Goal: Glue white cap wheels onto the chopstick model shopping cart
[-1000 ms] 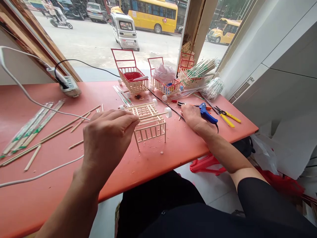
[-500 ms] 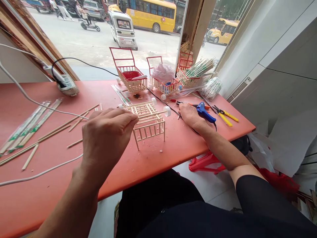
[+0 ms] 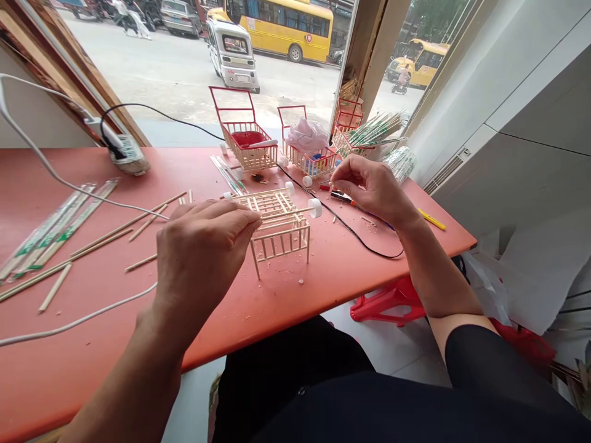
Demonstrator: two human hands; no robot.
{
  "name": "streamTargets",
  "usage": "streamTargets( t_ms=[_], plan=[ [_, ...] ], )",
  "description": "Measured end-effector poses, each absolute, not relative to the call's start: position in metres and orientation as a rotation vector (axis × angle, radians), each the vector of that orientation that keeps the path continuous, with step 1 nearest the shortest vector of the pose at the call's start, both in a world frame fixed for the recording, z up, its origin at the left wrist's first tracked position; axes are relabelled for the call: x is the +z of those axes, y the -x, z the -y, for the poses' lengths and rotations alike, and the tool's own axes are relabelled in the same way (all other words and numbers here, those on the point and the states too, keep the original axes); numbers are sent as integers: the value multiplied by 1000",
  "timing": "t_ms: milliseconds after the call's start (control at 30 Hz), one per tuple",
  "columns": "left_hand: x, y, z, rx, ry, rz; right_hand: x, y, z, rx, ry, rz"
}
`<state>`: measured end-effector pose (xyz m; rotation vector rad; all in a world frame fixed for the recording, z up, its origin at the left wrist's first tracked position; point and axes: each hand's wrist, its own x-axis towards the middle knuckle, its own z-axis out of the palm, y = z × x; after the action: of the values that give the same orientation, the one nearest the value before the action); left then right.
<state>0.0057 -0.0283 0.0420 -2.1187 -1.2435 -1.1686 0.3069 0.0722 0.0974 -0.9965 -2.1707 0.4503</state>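
A small cart frame (image 3: pixel 281 240) of thin wooden sticks stands upside down on the table, with white wheels (image 3: pixel 315 208) on its upper side. My left hand (image 3: pixel 203 246) is closed at the frame's left side, thumb and fingers pinching a wooden stick that runs to the near wheel. The rest of its grip is hidden behind the knuckles. To the right of the frame, my right hand (image 3: pixel 369 187) is raised above the table, thumb and fingertips pinched together. Whatever is between those fingertips is too small to name. An orange-handled tool (image 3: pixel 342 197) lies below them.
Finished stick carts (image 3: pixel 252 144) with red handles stand along the window. Loose sticks (image 3: pixel 104 243) and wrapped chopsticks (image 3: pixel 50 237) lie on the left. A black cable (image 3: pixel 351 229) crosses the red table (image 3: pixel 221 326). A yellow handle (image 3: pixel 431 219) shows beyond my right forearm.
My right hand has lifted off the tabletop, and its forearm now covers the blue glue gun and most of the yellow-handled pliers. My left hand keeps its hold on the frame.
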Motion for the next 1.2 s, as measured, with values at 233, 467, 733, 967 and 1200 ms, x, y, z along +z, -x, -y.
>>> streamTargets(
  t_ms=[233,467,733,967,1200],
  plan=[
    [46,-4,32,-1144,2176,1366,127,-282,-49,438,732,2487],
    [45,-3,31,-1131,2193,1407,119,-269,-65,382,528,2608],
    [45,-7,31,-1162,2157,1381,116,-267,-65,299,519,2654],
    [45,-5,31,-1127,2175,1378,117,-262,-64,289,505,2660],
    [44,-7,31,-1150,2151,1343,118,-262,-64,273,552,2672]
  ],
)
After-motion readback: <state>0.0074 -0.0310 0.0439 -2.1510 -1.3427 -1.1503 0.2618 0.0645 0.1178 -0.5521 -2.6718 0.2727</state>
